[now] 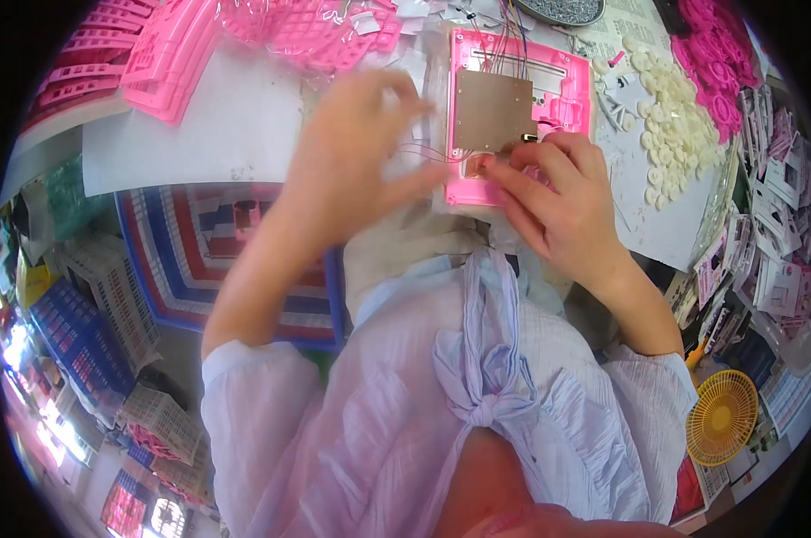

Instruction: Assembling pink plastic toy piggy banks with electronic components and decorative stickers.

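A pink plastic casing lies on the table in front of me, with a brown board set in it. Thin wires run out over its far edge, and fine red wires cross its left edge. My right hand is at the near end of the casing, its thumb and fingertips closed beside a small copper-coloured piece. What the fingertips hold is hidden. My left hand, smeared by motion, hovers left of the casing with thumb and fingers apart and nothing visible between them.
Cream-coloured small parts lie heaped to the right, near bright pink parts. A bowl of screws stands behind the casing. Pink panels are stacked at far left. A striped basket sits below the table edge; a yellow basket is lower right.
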`<action>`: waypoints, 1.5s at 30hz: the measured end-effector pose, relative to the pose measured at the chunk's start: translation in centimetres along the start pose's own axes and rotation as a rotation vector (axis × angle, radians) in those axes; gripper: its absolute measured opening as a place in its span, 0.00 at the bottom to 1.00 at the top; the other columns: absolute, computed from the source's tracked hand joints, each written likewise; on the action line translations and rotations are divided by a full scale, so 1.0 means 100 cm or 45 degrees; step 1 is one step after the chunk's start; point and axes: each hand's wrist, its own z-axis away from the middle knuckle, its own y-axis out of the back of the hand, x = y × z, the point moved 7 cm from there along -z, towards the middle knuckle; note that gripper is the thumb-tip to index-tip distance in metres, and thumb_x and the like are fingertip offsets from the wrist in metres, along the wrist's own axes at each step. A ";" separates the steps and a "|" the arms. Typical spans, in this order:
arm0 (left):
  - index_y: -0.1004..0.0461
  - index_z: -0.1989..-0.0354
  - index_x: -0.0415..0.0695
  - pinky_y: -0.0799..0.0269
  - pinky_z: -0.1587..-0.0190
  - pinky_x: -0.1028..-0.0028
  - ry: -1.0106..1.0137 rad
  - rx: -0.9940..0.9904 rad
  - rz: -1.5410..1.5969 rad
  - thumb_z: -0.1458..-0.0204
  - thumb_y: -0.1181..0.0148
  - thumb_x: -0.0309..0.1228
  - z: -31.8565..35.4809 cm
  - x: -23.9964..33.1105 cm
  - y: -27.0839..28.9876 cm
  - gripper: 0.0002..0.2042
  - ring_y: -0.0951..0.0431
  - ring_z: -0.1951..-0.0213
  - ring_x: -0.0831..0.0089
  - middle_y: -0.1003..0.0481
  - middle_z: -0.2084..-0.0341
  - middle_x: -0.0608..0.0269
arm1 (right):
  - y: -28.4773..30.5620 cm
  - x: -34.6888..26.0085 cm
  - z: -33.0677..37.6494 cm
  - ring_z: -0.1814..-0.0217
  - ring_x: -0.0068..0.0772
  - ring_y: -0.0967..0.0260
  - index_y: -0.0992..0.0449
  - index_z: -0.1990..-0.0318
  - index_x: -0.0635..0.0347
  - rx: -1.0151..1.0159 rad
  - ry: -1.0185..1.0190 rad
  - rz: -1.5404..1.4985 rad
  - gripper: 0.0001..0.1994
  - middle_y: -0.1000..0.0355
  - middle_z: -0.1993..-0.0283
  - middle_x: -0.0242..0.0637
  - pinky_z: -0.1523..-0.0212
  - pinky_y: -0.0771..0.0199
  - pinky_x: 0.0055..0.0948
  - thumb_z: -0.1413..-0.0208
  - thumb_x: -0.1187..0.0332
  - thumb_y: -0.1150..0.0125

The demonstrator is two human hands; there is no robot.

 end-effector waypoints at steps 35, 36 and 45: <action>0.21 0.58 0.39 0.27 0.62 0.71 0.161 -0.175 0.478 0.51 0.42 0.17 -0.019 0.035 -0.025 0.12 0.22 0.65 0.68 0.22 0.59 0.57 | 0.030 0.049 0.006 0.64 0.24 0.23 0.21 0.56 0.65 0.260 -0.586 -0.826 0.08 0.21 0.62 0.37 0.63 0.21 0.24 0.44 0.77 0.35; 0.21 0.58 0.40 0.27 0.63 0.70 0.045 -0.134 0.288 0.52 0.40 0.18 -0.016 0.035 -0.020 0.13 0.22 0.65 0.66 0.23 0.59 0.57 | 0.027 0.054 0.009 0.65 0.23 0.24 0.21 0.56 0.65 0.273 -0.597 -0.910 0.08 0.22 0.63 0.36 0.63 0.22 0.23 0.43 0.77 0.35; 0.20 0.50 0.52 0.41 0.44 0.61 -0.045 -0.370 -0.302 0.52 0.30 0.37 0.018 0.053 -0.047 0.19 0.25 0.58 0.67 0.27 0.49 0.64 | 0.014 0.041 0.025 0.68 0.25 0.27 0.21 0.59 0.64 -0.260 -0.742 -0.966 0.06 0.26 0.71 0.33 0.68 0.26 0.30 0.42 0.72 0.37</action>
